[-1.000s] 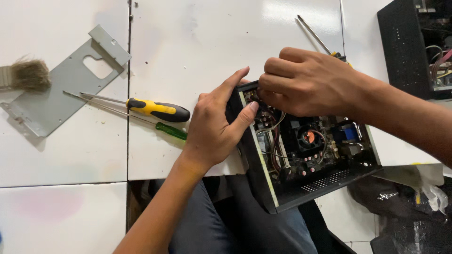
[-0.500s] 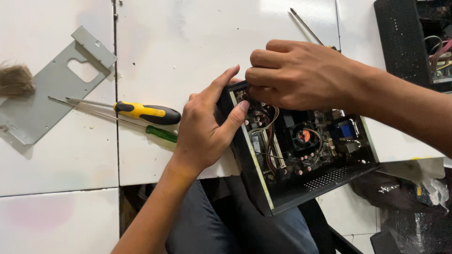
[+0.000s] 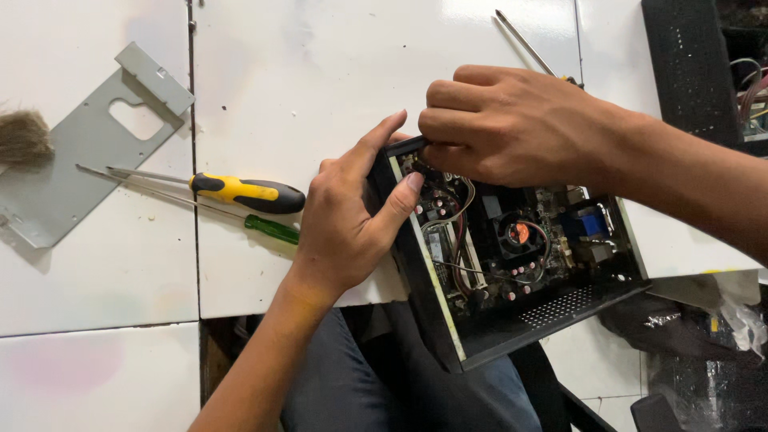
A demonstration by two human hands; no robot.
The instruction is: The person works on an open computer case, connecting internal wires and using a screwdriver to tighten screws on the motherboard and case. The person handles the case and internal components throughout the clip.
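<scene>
- The open black computer case [image 3: 512, 320] lies at the near edge of the white table [image 3: 320, 72], and its near corner hangs over the edge, above the person's lap
- Inside the case there is a circuit board [image 3: 512, 240] with a small fan that has an orange centre [image 3: 520, 234], some thin cables and a blue connector [image 3: 588, 224]
- The left hand [image 3: 352, 224] grips the left wall of the case: the thumb presses on the inner side near the top corner, and the index finger is stretched along the outside toward the same corner
- The right hand [image 3: 512, 128] is above the far left corner of the case, with the fingers curled tight into a loose fist; the fingertips go down into the corner, but I cannot tell if they pinch something, because the hand covers that place
- Left of the left hand, a screwdriver with yellow and black handle [image 3: 244, 192] lies on the table, and just beside it a thinner screwdriver with green handle [image 3: 272, 229]
- Further left there is a grey metal bracket [image 3: 80, 168] and a brush [image 3: 24, 136] at the picture edge
- Behind the right hand, a thin metal rod [image 3: 524, 42] lies on the table
- Another black case [image 3: 688, 72] stands at the far right
</scene>
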